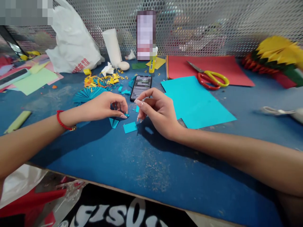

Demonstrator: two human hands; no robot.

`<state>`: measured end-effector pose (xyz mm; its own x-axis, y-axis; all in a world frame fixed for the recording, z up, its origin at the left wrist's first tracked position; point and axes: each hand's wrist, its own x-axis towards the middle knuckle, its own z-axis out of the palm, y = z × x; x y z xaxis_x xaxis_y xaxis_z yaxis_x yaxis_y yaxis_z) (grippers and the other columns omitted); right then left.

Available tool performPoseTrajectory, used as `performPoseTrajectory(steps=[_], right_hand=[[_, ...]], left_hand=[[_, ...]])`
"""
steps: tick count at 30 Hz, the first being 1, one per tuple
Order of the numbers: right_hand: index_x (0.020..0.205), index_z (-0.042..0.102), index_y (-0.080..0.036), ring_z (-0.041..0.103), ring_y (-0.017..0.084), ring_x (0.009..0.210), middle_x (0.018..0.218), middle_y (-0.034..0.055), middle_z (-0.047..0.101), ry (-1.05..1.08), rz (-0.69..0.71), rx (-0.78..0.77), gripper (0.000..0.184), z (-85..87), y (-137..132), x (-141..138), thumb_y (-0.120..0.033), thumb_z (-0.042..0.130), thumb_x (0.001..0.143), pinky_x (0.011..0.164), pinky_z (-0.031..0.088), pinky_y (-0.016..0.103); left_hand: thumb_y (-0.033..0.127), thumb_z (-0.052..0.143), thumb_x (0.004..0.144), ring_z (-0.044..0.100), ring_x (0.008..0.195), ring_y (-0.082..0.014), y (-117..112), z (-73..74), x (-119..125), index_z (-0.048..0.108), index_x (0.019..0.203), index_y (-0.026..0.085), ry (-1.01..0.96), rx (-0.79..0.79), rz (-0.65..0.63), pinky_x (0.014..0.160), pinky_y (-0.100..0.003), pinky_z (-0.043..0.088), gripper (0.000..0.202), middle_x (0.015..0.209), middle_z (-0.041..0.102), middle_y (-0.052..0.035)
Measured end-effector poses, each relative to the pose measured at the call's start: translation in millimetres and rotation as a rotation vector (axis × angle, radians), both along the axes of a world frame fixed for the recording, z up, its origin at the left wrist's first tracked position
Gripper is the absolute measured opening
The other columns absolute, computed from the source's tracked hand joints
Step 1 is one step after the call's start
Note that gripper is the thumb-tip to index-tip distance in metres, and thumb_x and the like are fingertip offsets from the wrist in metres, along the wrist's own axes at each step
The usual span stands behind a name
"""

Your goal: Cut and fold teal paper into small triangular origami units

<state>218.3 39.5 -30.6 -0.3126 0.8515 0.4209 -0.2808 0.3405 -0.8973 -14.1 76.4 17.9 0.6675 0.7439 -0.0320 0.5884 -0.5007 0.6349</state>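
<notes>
My left hand (104, 105), with a red bracelet at the wrist, pinches a small folded piece of cyan paper (126, 115) at its fingertips on the blue table (132, 164). My right hand (158, 110) hovers just right of it, fingers curled and pointing down, nails close to the same piece; whether it grips anything I cannot make out. Small cyan scraps (129, 127) lie just below the fingers. A pleated cyan paper fan (86, 94) lies behind my left hand. A large cyan sheet (196, 104) lies right of my right hand.
A phone (141, 86) lies behind the hands. Red-and-yellow scissors (211, 78) rest on a red sheet (227, 67). Yellow paper scraps (101, 80), a white plastic bag (72, 44), a glue stick (152, 63), and a yellow-red paper flower (276, 60) sit along the mesh wall.
</notes>
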Motion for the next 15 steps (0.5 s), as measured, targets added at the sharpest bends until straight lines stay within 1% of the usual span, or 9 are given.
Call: performPoseTrajectory(steps=[2,4,6,9,12,15], right_hand=[[0.096,0.059,-0.021,0.065,0.008,0.055,0.062,-0.0069,0.067,0.001,0.004,0.023,0.017,-0.1,0,0,-0.031,0.073,0.099,0.056,0.053,0.021],[0.096,0.059,-0.021,0.064,0.007,0.054,0.062,-0.0072,0.067,-0.005,0.002,0.038,0.013,0.5,0,0,-0.027,0.07,0.099,0.055,0.052,0.021],[0.095,0.058,-0.021,0.064,0.007,0.054,0.061,-0.0073,0.067,-0.01,-0.005,0.044,0.013,1.4,0,1,-0.026,0.069,0.099,0.055,0.052,0.021],[0.094,0.058,-0.022,0.064,0.007,0.053,0.061,-0.0076,0.066,-0.016,-0.014,0.041,0.013,2.5,-1,1,-0.026,0.069,0.099,0.054,0.052,0.021],[0.096,0.059,-0.021,0.064,0.007,0.054,0.062,-0.0077,0.065,-0.037,0.0,0.062,0.013,2.3,-6,2,-0.027,0.07,0.1,0.054,0.052,0.02],[0.1,0.06,-0.021,0.064,0.008,0.055,0.064,-0.0074,0.064,-0.088,0.044,0.14,0.011,1.8,-14,3,-0.028,0.068,0.103,0.055,0.051,0.02]], left_hand=[[0.046,0.083,0.087,0.064,0.073,-0.0149,-1,2.6,2,0.075,0.084,0.02,0.007,0.016,0.007,0.068,-0.028,0.048,0.028,0.08,0.075,-0.0004],[0.044,0.084,0.085,0.062,0.069,-0.0139,-2,4.7,3,0.074,0.082,0.02,0.009,0.02,0.012,0.065,-0.027,0.047,0.027,0.076,0.073,0.0005],[0.043,0.084,0.084,0.061,0.067,-0.0132,-1,6.9,3,0.073,0.08,0.019,0.004,0.008,0.017,0.064,-0.026,0.047,0.027,0.073,0.071,0.0009],[0.041,0.085,0.083,0.062,0.068,-0.013,0,12.4,0,0.072,0.08,0.017,-0.006,-0.005,0.043,0.066,-0.026,0.048,0.027,0.074,0.072,0.0001],[0.041,0.083,0.085,0.063,0.07,-0.0123,-3,22.4,-8,0.072,0.082,0.015,-0.011,0.019,0.088,0.067,-0.026,0.05,0.028,0.077,0.073,-0.0012],[0.043,0.082,0.084,0.064,0.072,-0.0127,-9,34.9,-26,0.073,0.08,0.013,-0.007,0.069,0.15,0.068,-0.026,0.049,0.032,0.078,0.074,-0.0026]])
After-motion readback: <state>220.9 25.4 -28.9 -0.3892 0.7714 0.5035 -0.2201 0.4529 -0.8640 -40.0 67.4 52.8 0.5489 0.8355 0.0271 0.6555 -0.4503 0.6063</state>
